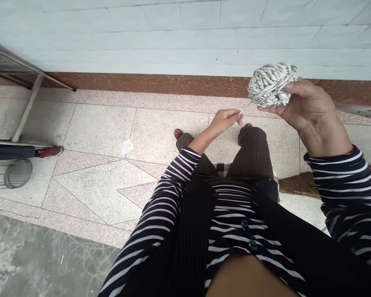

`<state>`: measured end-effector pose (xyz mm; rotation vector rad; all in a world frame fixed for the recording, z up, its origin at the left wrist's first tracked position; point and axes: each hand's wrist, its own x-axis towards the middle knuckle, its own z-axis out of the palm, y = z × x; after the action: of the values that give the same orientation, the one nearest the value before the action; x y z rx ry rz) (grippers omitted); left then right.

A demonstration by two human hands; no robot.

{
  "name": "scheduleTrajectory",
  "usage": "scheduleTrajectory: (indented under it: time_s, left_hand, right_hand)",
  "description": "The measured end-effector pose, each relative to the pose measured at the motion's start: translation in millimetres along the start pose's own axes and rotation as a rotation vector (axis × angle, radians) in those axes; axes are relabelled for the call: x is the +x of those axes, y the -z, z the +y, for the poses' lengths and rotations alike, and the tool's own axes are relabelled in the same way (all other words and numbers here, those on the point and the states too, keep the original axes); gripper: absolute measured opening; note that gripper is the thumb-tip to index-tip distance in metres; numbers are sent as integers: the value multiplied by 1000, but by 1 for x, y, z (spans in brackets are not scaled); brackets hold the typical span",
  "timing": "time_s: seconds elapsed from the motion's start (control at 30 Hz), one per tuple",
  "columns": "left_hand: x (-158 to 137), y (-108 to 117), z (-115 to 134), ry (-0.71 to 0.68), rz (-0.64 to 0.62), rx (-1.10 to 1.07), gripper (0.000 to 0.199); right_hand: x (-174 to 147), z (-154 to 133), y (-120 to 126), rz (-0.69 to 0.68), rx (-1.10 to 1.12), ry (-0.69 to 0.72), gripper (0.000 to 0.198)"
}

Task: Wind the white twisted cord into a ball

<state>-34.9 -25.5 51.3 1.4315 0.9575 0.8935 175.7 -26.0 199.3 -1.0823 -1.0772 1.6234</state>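
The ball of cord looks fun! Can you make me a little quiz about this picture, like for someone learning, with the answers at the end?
1. Pick one. What does the right hand hold?
a) a cup
b) a ball of cord
c) a spoon

2. True or false? The left hand pinches a thin strand.

3. Fill the gap. The sleeves are dark with white ____.

Key: 1. b; 2. true, the strand shows between the fingertips and the ball; 3. stripes.
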Motion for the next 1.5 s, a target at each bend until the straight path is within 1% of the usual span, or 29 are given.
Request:
scheduleTrajectory:
  time_s: [0.07,0.17,0.23,0.3,0.33,0.4,0.47,0.53,0.6,0.67,0.73,0.8,0.87,0.93,1.03,1.17,1.23,1.3,1.4,1.5]
  left_hand:
    - [-11,-2,-7,43,2,17,36]
    - [-30,-4,-13,96,-3,73,32]
    - [-42,-5,-9,118,-20,131,31]
    - [-50,-4,1,125,-53,201,31]
    - [-53,-2,8,120,-70,241,33]
    - [-52,3,21,97,-92,327,37]
    - [-46,11,30,57,-83,417,39]
    - [-36,23,33,-4,-56,492,36]
    - [-26,34,29,-74,-53,549,33]
    - [-19,41,21,-123,-86,593,31]
    - [-17,44,12,-136,-111,623,28]
    - [-17,44,5,-124,-106,645,27]
    - [-17,43,-2,-95,-82,659,30]
    - [-16,44,-9,-61,-56,656,34]
    - [-15,48,-20,-21,-32,618,35]
    - [-16,49,-35,36,-17,527,33]
    - [-18,45,-42,49,-23,465,30]
    - [-20,41,-48,55,-39,418,27]
    - [-22,36,-53,60,-38,401,25]
    - [-23,37,-58,51,-29,415,28]
  right_hand:
    - [7,4,8,37,-63,66,54]
    - [26,15,28,184,-261,262,59]
    - [38,28,41,288,-438,384,69]
    - [47,45,49,337,-625,439,75]
    - [49,55,51,339,-702,435,76]
    - [51,74,49,291,-809,360,78]
    - [48,92,45,175,-856,234,79]
    - [42,105,39,-12,-814,102,73]
    - [34,112,34,-210,-670,-24,63]
    - [25,115,31,-335,-531,-122,56]
    - [16,115,29,-383,-419,-208,56]
    - [8,116,30,-408,-286,-300,64]
    - [2,117,33,-397,-138,-360,72]
    - [-5,117,36,-353,-40,-348,76]
    - [-15,113,36,-293,57,-270,85]
    - [-28,95,22,-219,171,-154,100]
    - [-31,83,12,-200,220,-98,98]
    - [-33,68,3,-192,236,-39,91]
    - [-32,43,-3,-149,147,70,83]
    - [-31,20,-1,-144,-106,141,71]
